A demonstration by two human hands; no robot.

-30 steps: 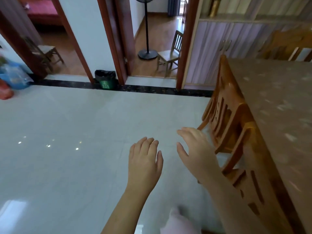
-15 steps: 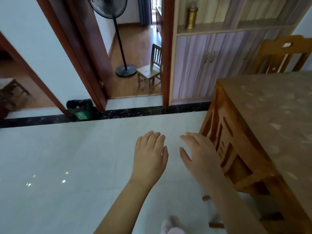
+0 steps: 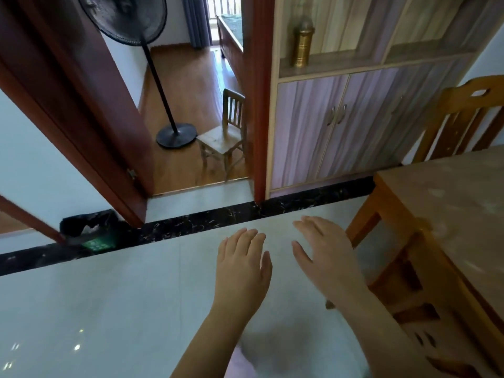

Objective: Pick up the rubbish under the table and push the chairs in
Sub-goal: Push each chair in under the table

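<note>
My left hand (image 3: 242,264) and my right hand (image 3: 326,255) hover side by side over the pale tiled floor, both flat, fingers apart, holding nothing. The wooden table (image 3: 447,203) with its mottled top fills the right side. A wooden chair (image 3: 406,285) stands tucked against the table's near side, just right of my right hand. Another wooden chair (image 3: 463,118) stands at the table's far end. No rubbish shows on the floor.
A small bin with a black liner (image 3: 90,233) sits by the wall at left. Ahead, an open doorway shows a standing fan (image 3: 163,105) and a small wooden chair (image 3: 223,137). A cabinet (image 3: 341,124) stands against the far wall.
The view has swung up and to the right, so the doorway and cabinet fill more of the frame. Both hands kept their open pose in front of me.
</note>
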